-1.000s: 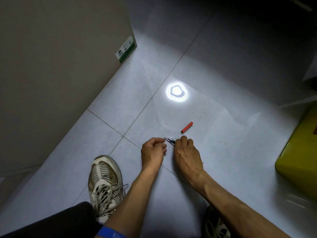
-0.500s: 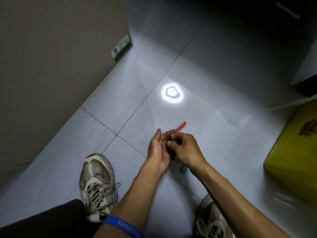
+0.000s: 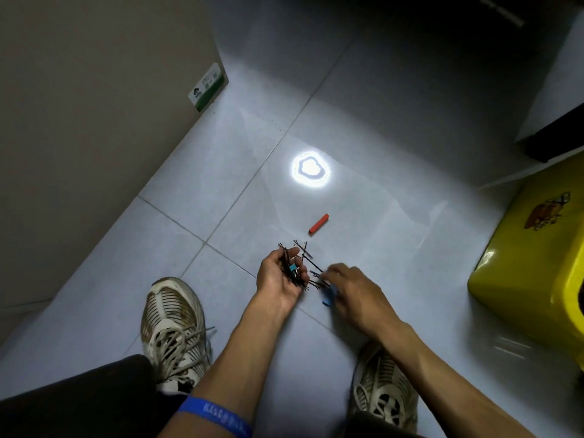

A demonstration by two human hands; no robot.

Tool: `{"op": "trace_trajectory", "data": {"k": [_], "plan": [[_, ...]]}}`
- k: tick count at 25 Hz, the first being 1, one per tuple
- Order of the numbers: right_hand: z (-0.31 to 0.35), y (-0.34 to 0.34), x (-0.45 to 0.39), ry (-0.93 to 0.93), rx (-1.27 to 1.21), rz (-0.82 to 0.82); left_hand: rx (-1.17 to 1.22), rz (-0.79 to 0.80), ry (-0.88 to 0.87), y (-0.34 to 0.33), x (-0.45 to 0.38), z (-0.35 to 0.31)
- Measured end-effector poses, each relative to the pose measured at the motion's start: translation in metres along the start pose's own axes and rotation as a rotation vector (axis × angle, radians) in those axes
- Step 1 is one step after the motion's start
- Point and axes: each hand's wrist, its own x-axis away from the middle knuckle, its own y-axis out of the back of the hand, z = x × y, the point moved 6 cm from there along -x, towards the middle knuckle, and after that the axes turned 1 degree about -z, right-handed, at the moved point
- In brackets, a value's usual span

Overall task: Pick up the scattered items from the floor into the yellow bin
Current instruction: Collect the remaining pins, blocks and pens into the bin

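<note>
mid-gather: your left hand (image 3: 279, 276) cups a bundle of dark pins (image 3: 295, 267); right hand (image 3: 350, 289) pinches a blue piece (image 3: 328, 297) at the floor. red stick (image 3: 318, 223) lies beyond. yellow bin (image 3: 534, 273) sits right; next, likely lift and drop.

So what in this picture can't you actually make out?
- Right hand, head view: motion-blurred; its hold on the blue piece is unclear.
- Yellow bin: cut off by the right edge, inside unseen.
- Black pins in the left hand: too thin and tangled to count.
- Box label: print too small to read.
</note>
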Motion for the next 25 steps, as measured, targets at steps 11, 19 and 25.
{"op": "trace_trajectory", "data": {"k": [11, 19, 25], "plan": [[0.026, 0.012, -0.022, -0.089, -0.389, -0.217, 0.147, 0.060, -0.049, 0.007, -0.006, 0.005], [0.000, -0.034, -0.013, -0.311, -0.046, -0.043, 0.038, -0.046, -0.102, 0.029, -0.010, -0.012], [0.021, -0.013, -0.073, -0.089, 0.115, -0.186, 0.029, -0.097, -0.130, 0.044, -0.012, -0.025]]}}
